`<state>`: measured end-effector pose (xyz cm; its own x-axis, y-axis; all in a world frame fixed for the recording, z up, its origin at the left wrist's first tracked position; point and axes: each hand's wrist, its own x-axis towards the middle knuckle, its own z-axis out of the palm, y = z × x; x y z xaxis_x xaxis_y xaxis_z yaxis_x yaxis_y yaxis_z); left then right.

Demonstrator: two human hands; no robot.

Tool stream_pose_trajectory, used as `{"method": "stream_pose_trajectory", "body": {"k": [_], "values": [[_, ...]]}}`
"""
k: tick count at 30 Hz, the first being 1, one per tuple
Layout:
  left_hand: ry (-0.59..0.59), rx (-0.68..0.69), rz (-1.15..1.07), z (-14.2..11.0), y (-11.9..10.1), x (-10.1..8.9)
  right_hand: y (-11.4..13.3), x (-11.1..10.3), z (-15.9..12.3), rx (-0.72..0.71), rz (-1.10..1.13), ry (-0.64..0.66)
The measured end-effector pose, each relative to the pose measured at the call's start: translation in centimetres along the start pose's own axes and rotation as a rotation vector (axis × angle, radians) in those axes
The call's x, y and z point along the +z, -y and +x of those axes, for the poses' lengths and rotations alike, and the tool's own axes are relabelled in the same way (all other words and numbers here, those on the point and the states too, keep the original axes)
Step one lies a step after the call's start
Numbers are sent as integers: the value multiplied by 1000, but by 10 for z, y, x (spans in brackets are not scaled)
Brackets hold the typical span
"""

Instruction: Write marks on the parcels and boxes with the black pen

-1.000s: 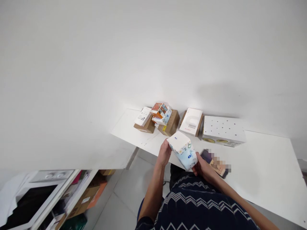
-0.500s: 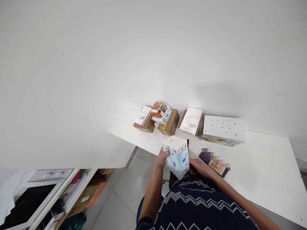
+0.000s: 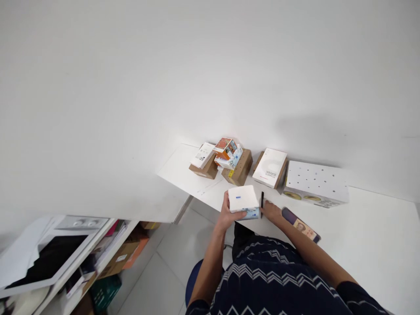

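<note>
In the head view, my left hand (image 3: pixel 227 214) grips a white and pale-blue cardboard box (image 3: pixel 243 199). Its thumb lies along the box's near side and the fingers wrap its left side. The plain white face with a small blue mark is turned up. To the right of the box, my right hand (image 3: pixel 272 212) is at a slim black pen (image 3: pixel 262 199). Its fingers are bent closed against the pen's side; their tips are partly hidden. A phone (image 3: pixel 303 225) with a picture on it lies just right of that wrist.
Along the wall on the white table (image 3: pixel 367 227) stand a white power bank box (image 3: pixel 270 167), a spotted white box (image 3: pixel 316 180), brown cartons (image 3: pixel 239 168) and a small orange box (image 3: pixel 225 148). A shelf with boxes (image 3: pixel 121 258) stands lower left.
The box has tipped so that its top face shows more and its patterned side less. My right hand has moved forward from beside the box to the pen. The view has shifted slightly.
</note>
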<state>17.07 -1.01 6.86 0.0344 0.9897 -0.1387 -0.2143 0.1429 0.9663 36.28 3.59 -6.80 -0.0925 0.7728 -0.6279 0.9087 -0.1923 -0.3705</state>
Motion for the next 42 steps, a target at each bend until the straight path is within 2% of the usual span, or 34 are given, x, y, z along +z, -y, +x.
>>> {"method": "stream_pose_trajectory", "body": {"k": [4, 7, 13, 15, 19, 21, 23, 25, 29, 32, 36, 42], "values": [[16, 15, 71, -2, -7, 4, -12, 3, 1, 17, 110, 39], [-4, 53, 134, -1, -8, 6, -22, 2, -8, -10, 228, 84], [-100, 121, 249, 6, -2, 6, -38, -11, -65, -167, 570, 100], [-111, 139, 253, 8, -1, 7, -41, -22, -88, -245, 782, 9], [-78, 131, 249, 7, 1, 14, -33, -55, -125, -354, 1390, -353], [-49, 128, 263, 5, 3, 20, -22, -71, -139, -421, 1510, -476], [-20, 147, 285, 1, 7, 26, -10, -83, -151, -507, 1514, -536], [10, 165, 308, -3, 10, 33, 3, -89, -159, -578, 1439, -544], [79, 165, 354, -10, 13, 42, 23, -88, -164, -655, 1165, -497], [119, 129, 370, -14, 10, 45, 33, -84, -162, -671, 1010, -532], [125, 139, 407, -16, 8, 46, 39, -80, -161, -692, 853, -625], [105, 115, 351, -17, 9, 50, 37, -78, -161, -721, 731, -679]]}}
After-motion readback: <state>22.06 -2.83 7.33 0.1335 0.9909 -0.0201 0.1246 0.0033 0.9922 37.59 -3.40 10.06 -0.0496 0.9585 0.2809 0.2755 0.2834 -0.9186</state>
